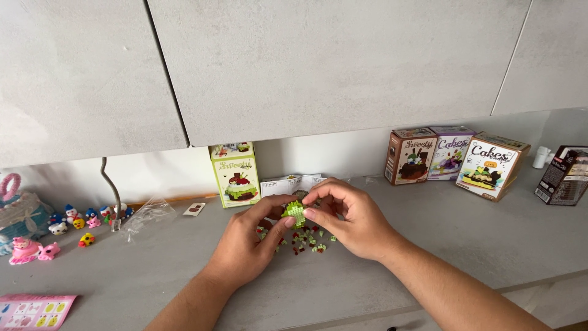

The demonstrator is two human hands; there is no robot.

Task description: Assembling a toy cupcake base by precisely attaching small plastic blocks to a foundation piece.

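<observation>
A small green block model (294, 212) is pinched between both hands above the grey counter (465, 233). My left hand (245, 242) grips it from the left with thumb and fingers. My right hand (349, 214) holds it from the right and top, fingertips pressing on it. Under the hands lie several loose tiny bricks (306, 240) in red, green and white. A folded paper leaflet (288, 184) lies just behind the hands.
A green box (236, 175) stands behind the leaflet. Three boxes (453, 156) and a dark box (562, 175) stand at the right. Small toy figures (73, 217), a clear plastic bag (144, 214), pink toys (30, 250) and a pink sheet (33, 309) lie left. Cabinets hang overhead.
</observation>
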